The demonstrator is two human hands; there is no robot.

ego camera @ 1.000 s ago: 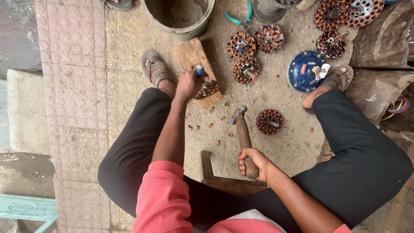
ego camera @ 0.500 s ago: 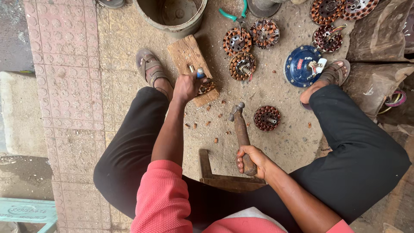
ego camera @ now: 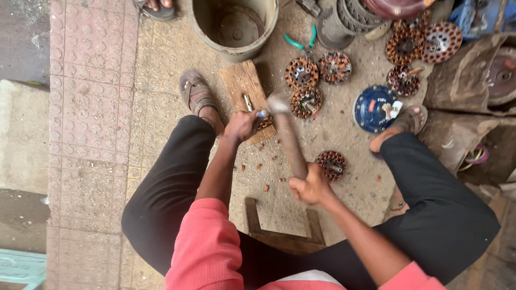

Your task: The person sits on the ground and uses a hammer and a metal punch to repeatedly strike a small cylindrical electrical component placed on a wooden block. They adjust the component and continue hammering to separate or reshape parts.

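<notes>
My right hand (ego camera: 310,187) grips the wooden handle of a hammer (ego camera: 287,134). The hammer's metal head is blurred and sits just right of my left hand. My left hand (ego camera: 242,125) is closed around a chisel-like tool with a blue end (ego camera: 262,114), held against a copper-wound motor stator (ego camera: 265,123) that lies on a wooden block (ego camera: 242,86). A small metal piece (ego camera: 248,102) lies on the block beyond my left hand. Copper bits are scattered on the ground between my legs.
Several copper-wound stators (ego camera: 302,72) lie past the block; one more (ego camera: 330,164) sits by my right knee. A blue round motor cover (ego camera: 374,109), green-handled pliers (ego camera: 301,42), a grey bucket (ego camera: 236,24) and stacked metal parts stand further out. A low wooden stool (ego camera: 282,233) is under me.
My right hand has swung the hammer up and forward, so its head now sits over the block beside my left hand. The left hand stays on the tool and stator.
</notes>
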